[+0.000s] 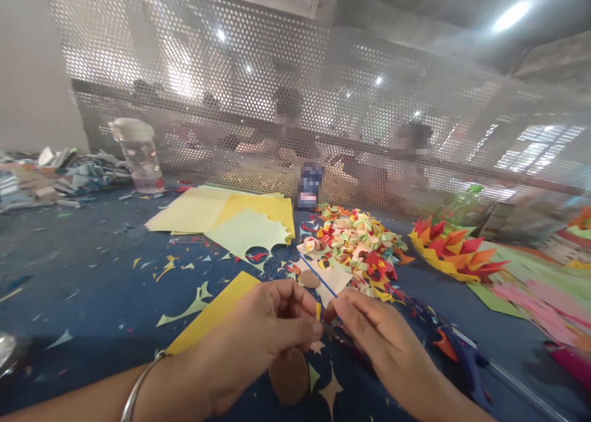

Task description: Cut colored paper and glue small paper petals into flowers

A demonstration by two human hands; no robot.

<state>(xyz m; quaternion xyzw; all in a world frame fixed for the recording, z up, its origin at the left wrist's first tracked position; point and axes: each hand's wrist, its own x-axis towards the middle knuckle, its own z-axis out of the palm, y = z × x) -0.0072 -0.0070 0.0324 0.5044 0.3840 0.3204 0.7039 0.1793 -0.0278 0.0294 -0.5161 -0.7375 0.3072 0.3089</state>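
My left hand [272, 323], with a silver bangle at the wrist, pinches a small yellow paper piece [318, 311] between thumb and forefinger. Close beside it, my right hand [383, 342] is closed on a thin blue stick [318, 275], which points up and to the left. Beneath my hands lie a brown disc [289, 378] and a star-shaped paper scrap [331, 391]. A yellow sheet [207, 317] is partly hidden by my left forearm. Just beyond my fingers rest a pale paper piece [335, 279] and a smaller round disc [309, 278].
Colourful folded paper pieces [360, 234] are heaped ahead. Paper sheets [194, 208] and a lidded jug [138, 157] stand left of a phone [309, 186]. At right are a red-orange-yellow paper flower [457, 250] and a blue tool [471, 360]. A perforated screen [194, 59] rises behind; people sit beyond it.
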